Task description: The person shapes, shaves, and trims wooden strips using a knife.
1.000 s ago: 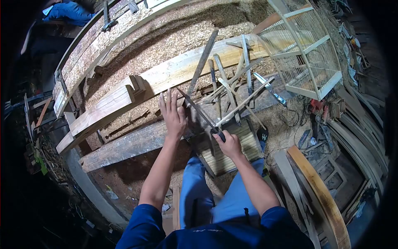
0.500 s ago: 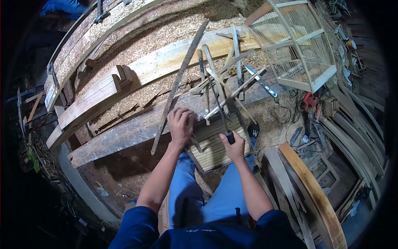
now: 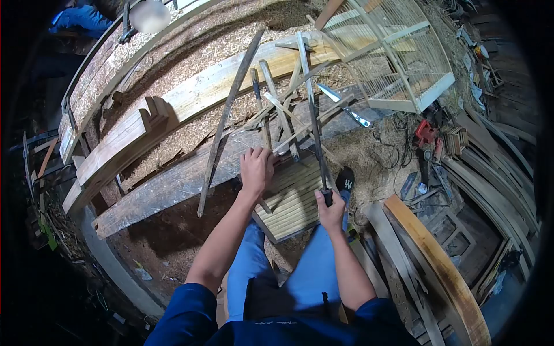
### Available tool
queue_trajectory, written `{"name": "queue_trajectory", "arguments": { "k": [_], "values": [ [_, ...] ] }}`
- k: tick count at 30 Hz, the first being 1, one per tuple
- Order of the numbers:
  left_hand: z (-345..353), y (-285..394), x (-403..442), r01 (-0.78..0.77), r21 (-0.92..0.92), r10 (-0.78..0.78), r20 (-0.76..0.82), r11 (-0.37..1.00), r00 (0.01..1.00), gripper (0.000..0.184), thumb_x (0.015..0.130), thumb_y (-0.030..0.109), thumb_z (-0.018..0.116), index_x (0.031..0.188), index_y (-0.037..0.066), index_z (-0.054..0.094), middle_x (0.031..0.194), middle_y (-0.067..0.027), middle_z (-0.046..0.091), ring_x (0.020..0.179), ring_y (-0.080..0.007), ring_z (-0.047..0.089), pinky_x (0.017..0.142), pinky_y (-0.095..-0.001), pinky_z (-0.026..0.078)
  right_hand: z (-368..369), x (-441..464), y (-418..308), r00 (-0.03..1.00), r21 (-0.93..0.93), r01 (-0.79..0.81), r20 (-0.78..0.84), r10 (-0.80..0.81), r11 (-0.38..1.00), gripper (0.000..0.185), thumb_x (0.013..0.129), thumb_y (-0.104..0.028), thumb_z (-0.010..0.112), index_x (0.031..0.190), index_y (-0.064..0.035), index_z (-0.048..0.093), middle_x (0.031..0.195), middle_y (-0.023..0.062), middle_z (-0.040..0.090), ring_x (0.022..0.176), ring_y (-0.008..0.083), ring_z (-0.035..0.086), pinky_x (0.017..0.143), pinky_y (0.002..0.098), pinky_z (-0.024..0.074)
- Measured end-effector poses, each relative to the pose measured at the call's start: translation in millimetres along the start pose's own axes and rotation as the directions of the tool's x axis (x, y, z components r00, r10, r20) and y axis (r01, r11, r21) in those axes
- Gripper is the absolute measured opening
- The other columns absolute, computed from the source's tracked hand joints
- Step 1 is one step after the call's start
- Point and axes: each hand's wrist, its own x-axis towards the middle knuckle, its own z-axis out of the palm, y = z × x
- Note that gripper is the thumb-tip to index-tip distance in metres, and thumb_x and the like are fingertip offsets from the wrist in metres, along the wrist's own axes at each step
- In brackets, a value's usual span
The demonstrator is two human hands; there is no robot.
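My right hand [image 3: 331, 212] is closed round the black handle of a long, thin metal tool [image 3: 317, 141], whose shaft points away from me across the sticks. Its exact kind I cannot make out. My left hand [image 3: 256, 168] has its fingers curled round a thin wooden strip [image 3: 264, 206], one end showing below the palm; the fingers hide the grip. Beneath both hands, a slatted wooden panel [image 3: 294, 199] rests against my legs. Several narrow sticks lie crossed beyond it, along with a knife [image 3: 343, 104] that has a shiny handle.
A weathered plank [image 3: 167, 193] runs across in front of me, with a long curved timber [image 3: 231, 78] behind. A barred wooden cage [image 3: 398, 63] stands upper right, near a red tool [image 3: 426, 134]. Curved boards [image 3: 438, 265] flank my right side. Another person's blue-clad leg [image 3: 86, 20] shows upper left.
The view has shifted slightly. My right hand has moved a little down and right, and the tool's shaft has swung rightward. My left hand has moved slightly right over the panel's edge.
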Motion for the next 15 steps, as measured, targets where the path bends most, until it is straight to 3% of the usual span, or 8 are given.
{"name": "queue_trajectory", "arguments": {
  "k": [3, 5, 6, 9, 10, 12, 13, 15],
  "values": [
    [-8.9, -8.0, -12.1, -0.049, -0.016, 0.048, -0.066, 0.999, 0.997, 0.017, 0.094, 0.024, 0.071, 0.105, 0.011, 0.073, 0.087, -0.0104, 0.07, 0.086, -0.0322, 0.063, 0.074, -0.0441, 0.043, -0.3, -6.5, -6.4, 1.0, 0.041, 0.0, 0.0, 0.0, 0.999, 0.038, 0.094, -0.034, 0.078, 0.084, -0.0001, 0.065, 0.06, 0.0042, 0.053, 0.056, 0.0128, 0.046, 0.054, 0.0347, 0.0409],
    [-15.8, -13.5, -26.9, 0.172, -0.274, -0.157, 0.077, 0.946, 0.985, 0.018, 0.101, 0.023, 0.065, 0.102, 0.007, 0.071, 0.073, -0.0106, 0.064, 0.066, -0.0263, 0.06, 0.062, -0.041, 0.043, -0.7, -8.4, -2.6, 0.998, 0.083, -0.028, 0.051, 0.024, 0.996, 0.039, 0.096, -0.037, 0.075, 0.086, -0.0005, 0.066, 0.06, 0.0039, 0.053, 0.057, 0.0127, 0.047, 0.054, 0.0347, 0.0409],
    [-21.9, -13.8, -31.9, 0.174, -0.268, -0.16, 0.074, 0.947, 0.984, 0.018, 0.101, 0.023, 0.065, 0.102, 0.007, 0.071, 0.073, -0.0106, 0.064, 0.066, -0.0263, 0.06, 0.062, -0.041, 0.043, 0.0, -7.8, 3.5, 0.998, 0.087, -0.027, 0.056, 0.022, 0.996, 0.039, 0.096, -0.037, 0.075, 0.086, -0.0005, 0.066, 0.06, 0.0039, 0.053, 0.057, 0.0127, 0.047, 0.054, 0.0347, 0.0409],
    [-45.1, -13.4, -49.0, 0.554, -0.696, -0.282, 0.477, 0.457, 0.832, 0.029, 0.112, 0.029, 0.049, 0.109, 0.005, 0.065, 0.067, -0.001, 0.051, 0.06, -0.0074, 0.044, 0.055, -0.0271, 0.037, 2.8, -2.5, 7.3, 0.987, 0.136, 0.01, 0.158, -0.032, 0.991, 0.043, 0.101, -0.044, 0.066, 0.094, -0.0015, 0.066, 0.063, 0.0063, 0.056, 0.056, 0.0152, 0.052, 0.054, 0.0351, 0.0422],
    [-53.7, -11.5, -53.8, 0.554, -0.697, -0.287, 0.474, 0.456, 0.832, 0.029, 0.112, 0.029, 0.049, 0.109, 0.005, 0.065, 0.067, -0.001, 0.051, 0.06, -0.0074, 0.044, 0.055, -0.0271, 0.037, 2.5, 1.9, -12.4, 0.986, 0.136, 0.013, 0.163, -0.035, 0.991, 0.043, 0.101, -0.044, 0.066, 0.094, -0.0015, 0.066, 0.063, 0.0063, 0.056, 0.056, 0.0152, 0.052, 0.054, 0.0351, 0.0422],
    [-67.6, -7.7, -62.4, 0.605, -0.781, -0.183, 0.579, 0.152, 0.794, 0.029, 0.113, 0.03, 0.045, 0.117, 0.006, 0.061, 0.07, 0.001, 0.052, 0.061, -0.0073, 0.044, 0.056, -0.025, 0.038, 4.9, 9.6, -51.9, 0.965, 0.031, 0.147, 0.214, -0.151, 0.989, 0.041, 0.101, -0.042, 0.066, 0.101, -0.0019, 0.067, 0.067, 0.011, 0.061, 0.06, 0.0238, 0.064, 0.058, 0.0381, 0.0475],
    [-74.4, -7.5, -65.3, 0.58, -0.792, -0.13, 0.565, 0.189, 0.815, 0.028, 0.114, 0.03, 0.044, 0.122, 0.007, 0.058, 0.074, 0.0015, 0.052, 0.063, -0.0068, 0.045, 0.057, -0.0248, 0.038, 9.1, 12.1, -54.7, 0.939, 0.034, 0.255, 0.231, -0.256, 0.966, 0.04, 0.1, -0.041, 0.068, 0.109, -0.002, 0.066, 0.074, 0.0158, 0.066, 0.069, 0.0353, 0.071, 0.062, 0.0418, 0.0524],
    [-88.5, -7.2, -71.2, 0.627, -0.775, -0.093, 0.621, 0.076, 0.778, 0.026, 0.113, 0.031, 0.046, 0.119, 0.009, 0.058, 0.077, 0.0036, 0.049, 0.063, -0.0058, 0.041, 0.057, -0.0236, 0.035, 11.1, 12.4, -76.4, 0.908, -0.001, 0.296, 0.309, -0.281, 0.955, 0.04, 0.099, -0.04, 0.07, 0.111, -0.0019, 0.066, 0.079, 0.0173, 0.068, 0.073, 0.0378, 0.071, 0.064, 0.043, 0.0534]
  ]
}}
